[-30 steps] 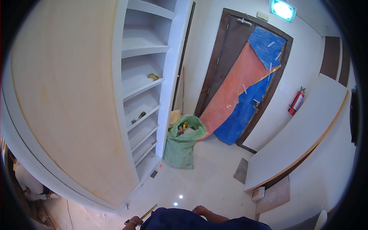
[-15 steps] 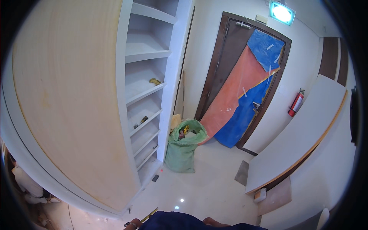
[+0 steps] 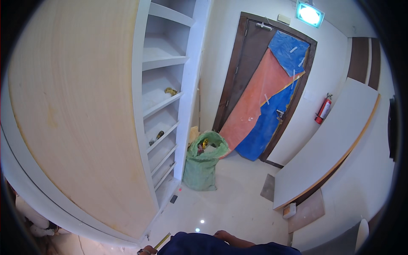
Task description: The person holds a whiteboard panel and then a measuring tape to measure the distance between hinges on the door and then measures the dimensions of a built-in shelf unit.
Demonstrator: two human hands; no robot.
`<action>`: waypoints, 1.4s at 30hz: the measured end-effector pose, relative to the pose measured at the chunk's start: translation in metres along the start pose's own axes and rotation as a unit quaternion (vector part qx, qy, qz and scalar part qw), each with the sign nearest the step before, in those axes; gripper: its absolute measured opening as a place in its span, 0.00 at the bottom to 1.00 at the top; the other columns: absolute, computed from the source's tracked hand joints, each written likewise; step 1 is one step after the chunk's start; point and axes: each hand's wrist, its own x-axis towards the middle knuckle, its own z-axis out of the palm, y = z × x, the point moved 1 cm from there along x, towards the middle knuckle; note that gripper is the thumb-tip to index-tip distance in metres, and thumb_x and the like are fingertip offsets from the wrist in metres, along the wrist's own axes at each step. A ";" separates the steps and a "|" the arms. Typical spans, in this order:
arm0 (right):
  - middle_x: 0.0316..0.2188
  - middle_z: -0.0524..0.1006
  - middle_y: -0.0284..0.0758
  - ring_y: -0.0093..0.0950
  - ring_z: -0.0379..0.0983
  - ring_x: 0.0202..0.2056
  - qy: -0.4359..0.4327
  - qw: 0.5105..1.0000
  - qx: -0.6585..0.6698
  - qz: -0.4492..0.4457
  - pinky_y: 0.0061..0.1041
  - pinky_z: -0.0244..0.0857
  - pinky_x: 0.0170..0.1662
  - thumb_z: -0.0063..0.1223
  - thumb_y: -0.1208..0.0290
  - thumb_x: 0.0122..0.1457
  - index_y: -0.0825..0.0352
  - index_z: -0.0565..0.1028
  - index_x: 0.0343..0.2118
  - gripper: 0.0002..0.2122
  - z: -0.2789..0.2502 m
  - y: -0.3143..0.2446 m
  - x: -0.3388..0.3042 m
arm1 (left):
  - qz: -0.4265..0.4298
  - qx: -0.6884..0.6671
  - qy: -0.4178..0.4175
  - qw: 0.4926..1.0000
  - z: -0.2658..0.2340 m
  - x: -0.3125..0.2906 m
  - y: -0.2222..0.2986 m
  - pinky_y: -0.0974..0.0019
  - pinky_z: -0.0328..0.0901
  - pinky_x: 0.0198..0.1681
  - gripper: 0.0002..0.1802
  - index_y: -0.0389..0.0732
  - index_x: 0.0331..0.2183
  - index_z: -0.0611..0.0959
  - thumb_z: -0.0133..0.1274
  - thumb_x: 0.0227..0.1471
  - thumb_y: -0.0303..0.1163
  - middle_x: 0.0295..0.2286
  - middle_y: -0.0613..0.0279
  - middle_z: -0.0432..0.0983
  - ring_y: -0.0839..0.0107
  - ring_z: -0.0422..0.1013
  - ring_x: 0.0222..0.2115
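Note:
At the bottom edge, my left hand [image 3: 147, 250] shows only in part, with a band or watch at the wrist. A thin yellow strip [image 3: 162, 241], looking like a tape measure blade, sticks out from this hand, slanting up to the right over the floor; the hand seems closed on its lower end. My right hand [image 3: 222, 234] pokes out past the dark blue clothing [image 3: 199, 244] on my body, its forearm running right. The right hand's fingers are hidden, and nothing shows in it.
A white shelf unit [image 3: 163, 63] with a pale wood panel [image 3: 76, 114] stands left. Beside it sits an open green sack [image 3: 199, 172] of scraps. A brown door [image 3: 250, 55] has blue and pink sheeting. Right are a leaning white board [image 3: 327, 144] and a fire extinguisher [image 3: 324, 109].
The view has shifted slightly, moving the door and wall a little left. My right hand and forearm show more above the clothing. The yellow strip sits slightly lower and further left, still at my left hand.

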 end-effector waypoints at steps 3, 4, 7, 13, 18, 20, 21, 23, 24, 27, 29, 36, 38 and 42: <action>0.41 0.78 0.43 0.40 0.73 0.45 -0.018 0.998 -0.062 -0.021 0.34 0.64 0.51 0.45 0.45 0.53 0.63 0.79 0.40 0.25 0.008 0.009 0.004 | -0.002 -0.001 -0.005 1.000 -0.010 0.008 0.004 0.45 0.62 0.46 0.26 0.50 0.45 0.79 0.52 0.47 0.53 0.43 0.61 0.75 0.59 0.69 0.48; 0.40 0.78 0.45 0.42 0.73 0.45 -0.016 0.998 -0.056 -0.029 0.36 0.64 0.50 0.42 0.47 0.54 0.65 0.79 0.38 0.24 0.010 0.009 -0.001 | 0.007 0.000 -0.002 1.000 -0.015 0.013 0.005 0.46 0.63 0.46 0.26 0.49 0.44 0.79 0.52 0.46 0.53 0.42 0.60 0.76 0.58 0.69 0.47; 0.38 0.78 0.46 0.44 0.73 0.44 0.004 1.000 -0.013 -0.011 0.38 0.64 0.50 0.40 0.48 0.54 0.64 0.80 0.35 0.24 0.018 0.018 -0.011 | 0.028 0.010 0.001 1.000 -0.032 0.028 0.016 0.48 0.64 0.44 0.26 0.47 0.41 0.80 0.52 0.46 0.54 0.40 0.58 0.77 0.58 0.71 0.44; 0.41 0.78 0.43 0.42 0.73 0.45 -0.084 0.978 -0.126 -0.145 0.38 0.66 0.49 0.46 0.53 0.53 0.60 0.80 0.38 0.18 0.112 0.192 0.079 | 0.066 0.008 -0.035 0.997 -0.037 0.051 0.040 0.52 0.67 0.41 0.28 0.43 0.36 0.82 0.53 0.44 0.57 0.34 0.55 0.79 0.56 0.74 0.38; 0.41 0.77 0.43 0.41 0.74 0.44 -0.073 0.976 -0.163 -0.124 0.38 0.67 0.47 0.47 0.54 0.53 0.59 0.80 0.38 0.17 0.089 0.213 0.111 | 0.148 0.043 -0.097 0.983 -0.033 0.072 0.070 0.56 0.69 0.39 0.31 0.39 0.32 0.84 0.53 0.42 0.59 0.29 0.52 0.80 0.55 0.77 0.33; 0.41 0.77 0.46 0.44 0.71 0.46 -0.111 0.988 -0.082 -0.065 0.38 0.63 0.51 0.39 0.47 0.59 0.64 0.80 0.36 0.24 0.054 0.167 0.130 | 0.234 0.129 -0.100 0.958 -0.056 0.083 0.092 0.57 0.70 0.37 0.29 0.40 0.29 0.85 0.50 0.45 0.59 0.26 0.53 0.80 0.57 0.77 0.29; 0.43 0.76 0.46 0.44 0.70 0.48 -0.080 0.995 -0.060 -0.019 0.39 0.61 0.52 0.38 0.49 0.59 0.66 0.79 0.37 0.24 0.013 0.135 0.119 | 0.287 0.188 -0.092 0.935 -0.071 0.098 0.110 0.57 0.70 0.36 0.28 0.41 0.27 0.85 0.48 0.49 0.59 0.23 0.54 0.80 0.59 0.77 0.27; 0.45 0.75 0.46 0.45 0.69 0.49 -0.071 0.996 -0.052 0.011 0.39 0.61 0.54 0.38 0.51 0.59 0.67 0.78 0.39 0.24 -0.032 0.132 0.127 | 0.261 0.271 -0.068 0.924 -0.083 0.105 0.149 0.58 0.70 0.36 0.29 0.44 0.23 0.86 0.46 0.50 0.59 0.21 0.55 0.80 0.63 0.77 0.25; 0.46 0.75 0.45 0.45 0.69 0.49 -0.050 0.990 -0.123 -0.051 0.39 0.60 0.54 0.38 0.52 0.59 0.67 0.78 0.40 0.23 -0.040 0.156 0.137 | 0.216 0.228 -0.032 0.949 -0.082 0.098 0.174 0.58 0.70 0.37 0.31 0.42 0.20 0.85 0.44 0.51 0.60 0.20 0.56 0.80 0.65 0.77 0.26; 0.45 0.75 0.45 0.44 0.69 0.49 0.003 0.999 -0.036 -0.010 0.39 0.61 0.53 0.37 0.53 0.59 0.67 0.78 0.39 0.22 -0.116 0.124 0.134 | 0.216 0.090 0.006 0.972 -0.125 0.120 0.231 0.55 0.69 0.31 0.33 0.41 0.15 0.82 0.41 0.51 0.59 0.17 0.56 0.78 0.60 0.75 0.21; 0.44 0.75 0.45 0.43 0.71 0.47 0.007 0.991 0.112 0.069 0.37 0.63 0.51 0.44 0.49 0.56 0.67 0.78 0.41 0.24 -0.142 0.121 0.136 | 0.243 0.068 0.062 0.966 -0.147 0.115 0.276 0.52 0.68 0.32 0.26 0.40 0.15 0.82 0.45 0.45 0.51 0.16 0.53 0.77 0.55 0.75 0.22; 0.45 0.75 0.45 0.42 0.73 0.45 -0.159 0.961 0.006 -0.226 0.36 0.66 0.48 0.47 0.49 0.54 0.64 0.77 0.44 0.23 -0.100 0.144 0.153 | 0.328 0.052 0.063 0.941 -0.172 0.064 0.360 0.52 0.67 0.42 0.23 0.34 0.32 0.83 0.46 0.47 0.45 0.34 0.42 0.78 0.47 0.75 0.35; 0.44 0.76 0.45 0.43 0.73 0.45 -0.160 0.974 -0.017 -0.160 0.37 0.66 0.48 0.46 0.50 0.54 0.64 0.77 0.43 0.23 -0.112 0.155 0.149 | 0.340 0.089 0.057 0.935 -0.171 0.077 0.356 0.53 0.68 0.41 0.23 0.35 0.31 0.84 0.45 0.48 0.45 0.33 0.43 0.78 0.48 0.75 0.34; 0.44 0.76 0.45 0.43 0.73 0.46 -0.154 0.976 -0.112 -0.102 0.38 0.66 0.48 0.44 0.51 0.56 0.64 0.77 0.42 0.22 -0.175 0.134 0.166 | 0.260 0.088 0.035 0.961 -0.185 0.115 0.323 0.52 0.67 0.39 0.24 0.34 0.25 0.83 0.43 0.46 0.46 0.28 0.42 0.78 0.48 0.75 0.32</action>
